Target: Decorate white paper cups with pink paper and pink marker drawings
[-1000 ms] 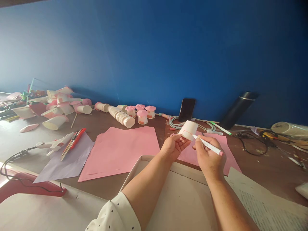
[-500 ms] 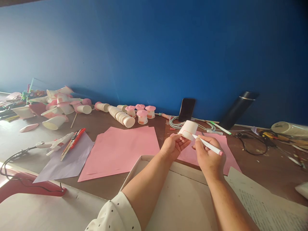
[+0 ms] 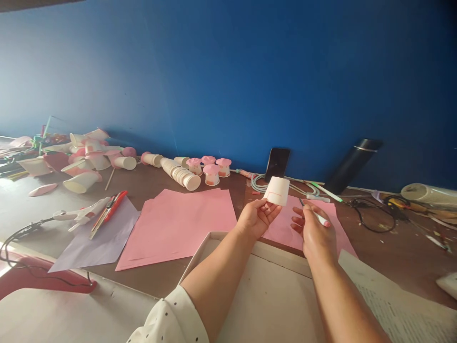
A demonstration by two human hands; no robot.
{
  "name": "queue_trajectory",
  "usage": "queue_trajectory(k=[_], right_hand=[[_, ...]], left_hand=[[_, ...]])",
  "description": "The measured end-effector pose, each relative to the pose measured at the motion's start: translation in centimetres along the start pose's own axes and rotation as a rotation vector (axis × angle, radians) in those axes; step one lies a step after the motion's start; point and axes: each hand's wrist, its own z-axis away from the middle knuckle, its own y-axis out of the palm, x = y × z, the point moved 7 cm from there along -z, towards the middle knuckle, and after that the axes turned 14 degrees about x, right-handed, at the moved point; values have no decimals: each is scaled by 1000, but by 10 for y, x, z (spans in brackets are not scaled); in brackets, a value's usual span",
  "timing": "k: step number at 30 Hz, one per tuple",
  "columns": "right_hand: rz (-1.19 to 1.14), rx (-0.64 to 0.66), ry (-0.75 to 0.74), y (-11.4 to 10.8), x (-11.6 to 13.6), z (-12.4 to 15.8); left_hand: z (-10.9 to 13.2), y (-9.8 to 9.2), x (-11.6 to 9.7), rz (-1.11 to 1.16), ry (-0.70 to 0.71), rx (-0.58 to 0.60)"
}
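Blue wall [image 3: 228,81]; cup [image 3: 278,187] in left hand [image 3: 256,219].

White sleeve [image 3: 174,317] with dark dots

White cup [image 3: 277,189] with a pinkish-red line; white marker [image 3: 321,218], pink-ended; pink sheets [image 3: 182,224], centre; brown tabletop [image 3: 385,259]; blue wall [image 3: 228,85]; black-dotted white sleeve [image 3: 174,318].

Wall [image 3: 228,85] is deep blue, brighter toward the left. Brown tabletop [image 3: 385,252] shows glare at left
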Motion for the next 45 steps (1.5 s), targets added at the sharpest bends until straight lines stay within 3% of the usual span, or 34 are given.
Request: queue_trajectory(k=[3,7,14,19,24,30,35,37,41,45], right_hand=[[-267,128,294,8,-28,-9],[-552,309,440,25,-38,-7],[-779,393,446,32,-36,-6],[-903,320,495,33,-39,-5],[-853,278,479,35,-37,-2],[-658,205,314,31,-32,-2],[-151,40,-134,8,4,3],[53,61,-299,9,21,11],[375,145,-460,23,36,27],[503,132,-548,27,41,35]], left_hand=[[2,4,1,2,-25,29],[4,8,4,-34,-80,77],[5,11,8,-74,-113,79],[4,11,11,-92,-96,125],[4,13,15,-142,-84,175],[4,15,12,-128,-29,153],[0,4,8,-42,15,46],[-2,1,8,-29,13,27],[-2,1,8,-24,12,25],[1,4,8,-48,19,57]])
